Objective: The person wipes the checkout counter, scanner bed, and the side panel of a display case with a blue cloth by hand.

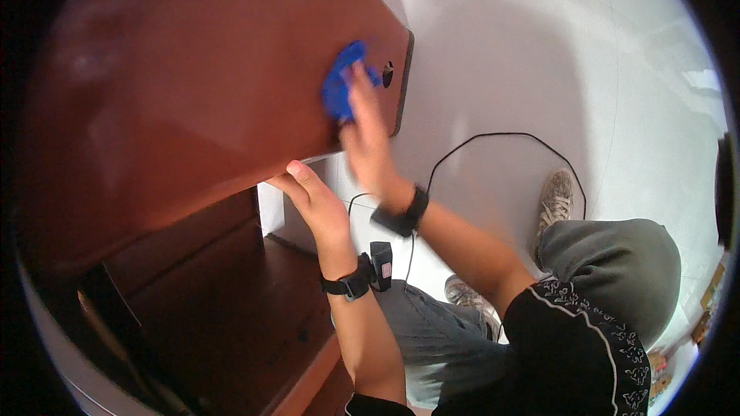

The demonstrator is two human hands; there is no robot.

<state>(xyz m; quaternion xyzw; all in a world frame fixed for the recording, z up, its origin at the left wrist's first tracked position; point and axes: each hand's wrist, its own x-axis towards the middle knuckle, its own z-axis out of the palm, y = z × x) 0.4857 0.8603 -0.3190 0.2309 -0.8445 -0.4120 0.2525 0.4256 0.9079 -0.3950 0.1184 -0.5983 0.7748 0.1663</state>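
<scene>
A large reddish-brown panel (pixel 202 81), with a round hole (pixel 388 74) near its right end, spans the upper left. My right hand (pixel 367 133), blurred, presses a blue cloth (pixel 341 89) flat on the panel's face just left of the hole. Lower down, my left hand (pixel 315 196) touches the panel's near edge, its thumb at the edge and its other fingers partly hidden beneath. It holds no loose thing. Both wrists wear black straps with a small dark box.
Below the panel is a dark brown compartment (pixel 231 312) of the same furniture. A black cable (pixel 503 134) loops over the pale tiled floor, passing near my shoe (pixel 558 199). Several small coloured items lie at the far lower right.
</scene>
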